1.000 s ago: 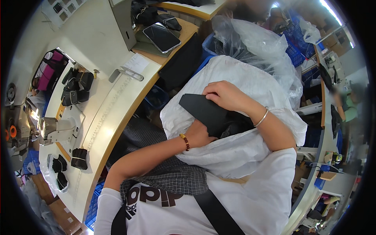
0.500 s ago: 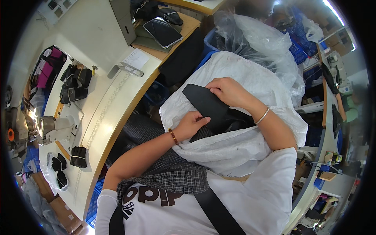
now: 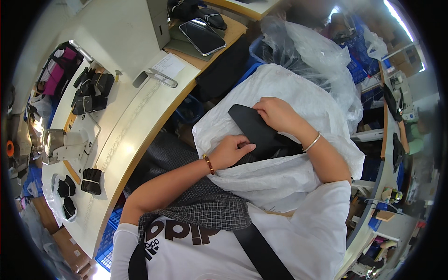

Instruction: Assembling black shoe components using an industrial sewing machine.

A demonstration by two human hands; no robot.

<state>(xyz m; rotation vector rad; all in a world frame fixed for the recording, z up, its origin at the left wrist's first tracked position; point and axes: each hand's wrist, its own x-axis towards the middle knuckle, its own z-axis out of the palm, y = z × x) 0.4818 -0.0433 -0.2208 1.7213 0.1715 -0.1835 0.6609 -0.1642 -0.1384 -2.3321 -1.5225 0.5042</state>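
Both hands grip a flat black piece of material (image 3: 254, 127) with an angled far end, over the mouth of a large white woven sack (image 3: 280, 86). My left hand (image 3: 232, 151) closes on its lower left edge, thumb on top. At its upper edge, my right hand (image 3: 278, 115) pinches it with curled fingers. Further dark pieces (image 3: 287, 148) lie in the sack beneath; how many is hidden. The sack's near edge folds over my lap, on a dark checked apron (image 3: 200, 207).
To the left curves a white sewing table (image 3: 140, 112) with a machine head (image 3: 63, 145), bundles of black pieces (image 3: 91, 181) and a paper note (image 3: 168, 65). A phone (image 3: 203, 36) rests at its far end. Clear plastic bags (image 3: 317, 51) stand beyond the sack.
The view has shifted slightly, so the table sits a little differently in it. Both hands keep their hold on the black piece, which looks slightly lower and further right.
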